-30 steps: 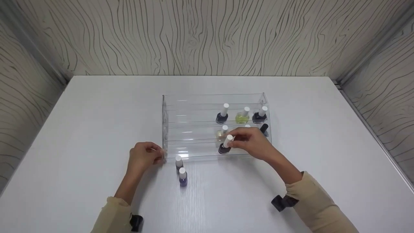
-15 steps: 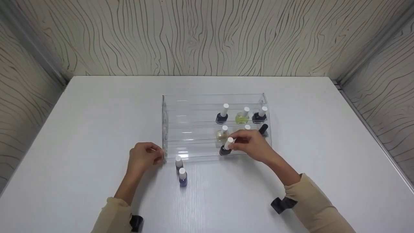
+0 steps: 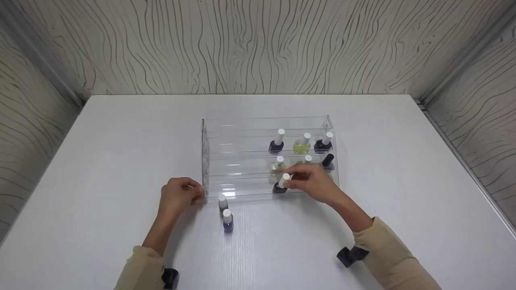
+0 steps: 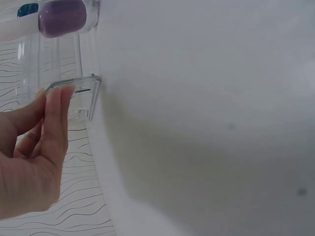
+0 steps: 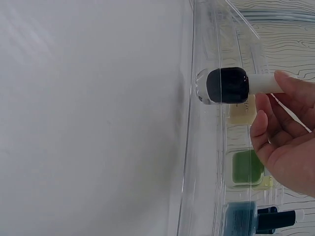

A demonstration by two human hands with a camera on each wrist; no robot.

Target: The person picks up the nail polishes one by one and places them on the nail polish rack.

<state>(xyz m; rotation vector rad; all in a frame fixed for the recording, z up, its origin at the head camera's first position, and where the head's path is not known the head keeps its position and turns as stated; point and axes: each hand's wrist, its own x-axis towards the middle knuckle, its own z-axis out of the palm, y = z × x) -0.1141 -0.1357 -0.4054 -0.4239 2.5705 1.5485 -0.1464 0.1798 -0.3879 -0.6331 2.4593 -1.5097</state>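
Observation:
A clear stepped rack (image 3: 238, 176) stands on the white table. My left hand (image 3: 179, 196) pinches its left side edge; the left wrist view shows thumb and fingertips at the clear side panel (image 4: 81, 84). My right hand (image 3: 316, 184) pinches the white cap of a dark nail polish bottle (image 3: 279, 188), slightly tilted at the rack's lowest tier. In the right wrist view this dark bottle (image 5: 229, 85) has its base by the tier's front lip; whether it bears on the tier I cannot tell. Two more nail polish bottles, one dark (image 3: 223, 204) and one purple (image 3: 228, 224), stand before the rack.
The rack's right half holds a dark bottle (image 3: 276, 147), a yellow one (image 3: 301, 147) and another dark one (image 3: 323, 146) higher up. Below them are a pale bottle (image 3: 277, 167), a green one (image 5: 247, 167) and a black-capped blue-grey one (image 5: 239, 219). Patterned walls enclose the table.
The right hand has lowered the dark bottle a little toward the front of the lowest tier, with small shifts. My left hand stays at the rack's side.

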